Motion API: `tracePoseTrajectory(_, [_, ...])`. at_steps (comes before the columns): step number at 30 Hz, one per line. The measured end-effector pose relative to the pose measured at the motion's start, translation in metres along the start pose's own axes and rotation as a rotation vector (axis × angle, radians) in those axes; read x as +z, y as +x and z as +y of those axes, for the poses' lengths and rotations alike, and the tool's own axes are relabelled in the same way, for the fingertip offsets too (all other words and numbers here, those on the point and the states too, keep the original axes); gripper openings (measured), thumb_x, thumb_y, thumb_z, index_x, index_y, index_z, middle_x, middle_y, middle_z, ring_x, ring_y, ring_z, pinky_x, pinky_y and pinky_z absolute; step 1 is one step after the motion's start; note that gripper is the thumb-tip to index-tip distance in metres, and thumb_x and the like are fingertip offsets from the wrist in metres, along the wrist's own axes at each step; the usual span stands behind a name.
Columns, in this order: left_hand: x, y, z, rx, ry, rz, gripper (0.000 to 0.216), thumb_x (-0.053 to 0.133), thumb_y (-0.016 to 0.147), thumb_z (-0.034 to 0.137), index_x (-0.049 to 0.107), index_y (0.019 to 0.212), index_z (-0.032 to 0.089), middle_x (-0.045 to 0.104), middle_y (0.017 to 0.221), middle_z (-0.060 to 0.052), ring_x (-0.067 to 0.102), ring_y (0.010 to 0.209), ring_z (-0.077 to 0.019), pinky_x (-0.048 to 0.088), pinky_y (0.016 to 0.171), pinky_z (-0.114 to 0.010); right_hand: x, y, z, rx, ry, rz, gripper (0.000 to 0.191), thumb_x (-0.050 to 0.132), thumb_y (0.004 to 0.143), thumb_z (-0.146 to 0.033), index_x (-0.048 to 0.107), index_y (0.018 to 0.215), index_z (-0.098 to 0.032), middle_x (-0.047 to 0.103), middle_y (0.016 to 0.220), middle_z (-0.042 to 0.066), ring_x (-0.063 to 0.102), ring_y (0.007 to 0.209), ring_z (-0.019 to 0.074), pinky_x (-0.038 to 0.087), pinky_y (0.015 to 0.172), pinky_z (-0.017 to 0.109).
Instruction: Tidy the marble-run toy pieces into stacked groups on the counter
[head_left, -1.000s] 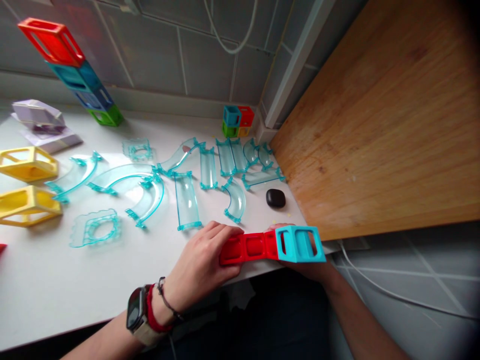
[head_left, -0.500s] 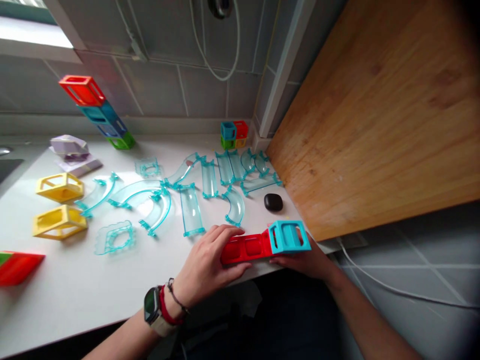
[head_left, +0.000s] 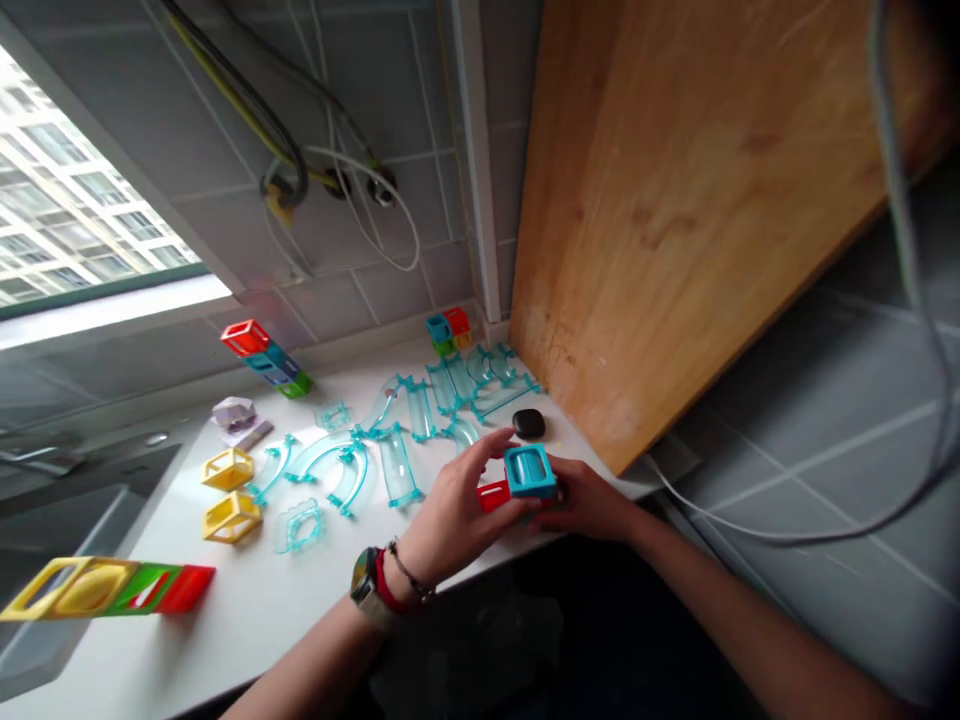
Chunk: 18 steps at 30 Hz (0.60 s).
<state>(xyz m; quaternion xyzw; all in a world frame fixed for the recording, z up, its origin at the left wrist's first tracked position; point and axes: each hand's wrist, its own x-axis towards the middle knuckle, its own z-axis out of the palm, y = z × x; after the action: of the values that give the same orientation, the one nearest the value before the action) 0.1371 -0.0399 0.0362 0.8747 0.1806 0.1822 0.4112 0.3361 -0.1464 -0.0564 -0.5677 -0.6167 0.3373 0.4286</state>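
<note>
Near the counter's front edge, my left hand (head_left: 457, 505) has its thumb and fingers round a red open-frame block (head_left: 493, 495), and the fingertips reach a light-blue frame block (head_left: 529, 470). The light-blue block sits at the top of this small stack, its round-cornered opening tilted up at me. From the other side my right hand (head_left: 589, 498) grips the stack, fingers curled by the light-blue block's right and lower sides. My hands hide the stack's lower part. Just beyond lies a black rounded case (head_left: 529, 424), apart from both hands.
Clear teal track pieces (head_left: 397, 465) spread over the white counter (head_left: 277, 620). Two yellow frames (head_left: 229, 515) lie left, by a lilac piece (head_left: 234, 415). Block towers stand at back left (head_left: 270, 362) and front left (head_left: 127, 590); a small cluster (head_left: 448, 330) fills the corner. A wooden panel (head_left: 675, 220) rises right.
The view has swung up and left, showing more window and the front-left tower. My left hand has moved in closer to the light-blue block, and the red part now shows shorter.
</note>
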Motion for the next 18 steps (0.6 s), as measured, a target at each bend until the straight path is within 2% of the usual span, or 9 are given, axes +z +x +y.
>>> tracePoseTrajectory(3, [0.004,0.006,0.002,-0.060,-0.111,-0.002,0.049,0.078,0.085,0.030,0.059,0.130,0.023,0.072,0.119,-0.009,0.069,0.109,-0.0252,0.057,0.096,-0.040,0.000,0.001,0.000,-0.039,-0.011,0.024,0.048,0.081,0.078,-0.053,0.070,0.111,-0.019,0.070,0.088,0.001,0.058,0.067,0.0142,0.046,0.059,0.024])
tracePoseTrajectory(6, [0.007,0.004,0.003,-0.113,-0.241,0.022,0.048,0.082,0.081,0.028,0.061,0.125,0.022,0.073,0.114,-0.007,0.071,0.104,-0.0239,0.059,0.093,-0.036,0.001,0.001,0.002,-0.046,-0.006,0.034,0.046,0.079,0.081,-0.051,0.069,0.112,-0.019,0.070,0.088,0.001,0.058,0.065,0.0138,0.046,0.057,0.024])
tracePoseTrajectory(13, [0.018,0.001,0.000,-0.188,-0.532,0.054,0.046,0.082,0.081,0.025,0.059,0.120,0.019,0.070,0.117,-0.010,0.071,0.109,-0.0266,0.059,0.094,-0.038,0.002,0.001,0.004,-0.036,-0.011,0.036,0.046,0.078,0.081,-0.053,0.070,0.111,-0.020,0.069,0.081,0.000,0.059,0.063,0.0146,0.046,0.056,0.025])
tracePoseTrajectory(18, [0.023,0.001,-0.003,-0.196,-0.582,0.072,0.051,0.083,0.080,0.026,0.057,0.123,0.020,0.068,0.121,-0.010,0.071,0.108,-0.0265,0.059,0.095,-0.038,0.003,0.001,0.005,-0.032,-0.030,0.031,0.043,0.076,0.083,-0.052,0.068,0.113,-0.021,0.070,0.082,0.001,0.057,0.060,0.0143,0.045,0.054,0.025])
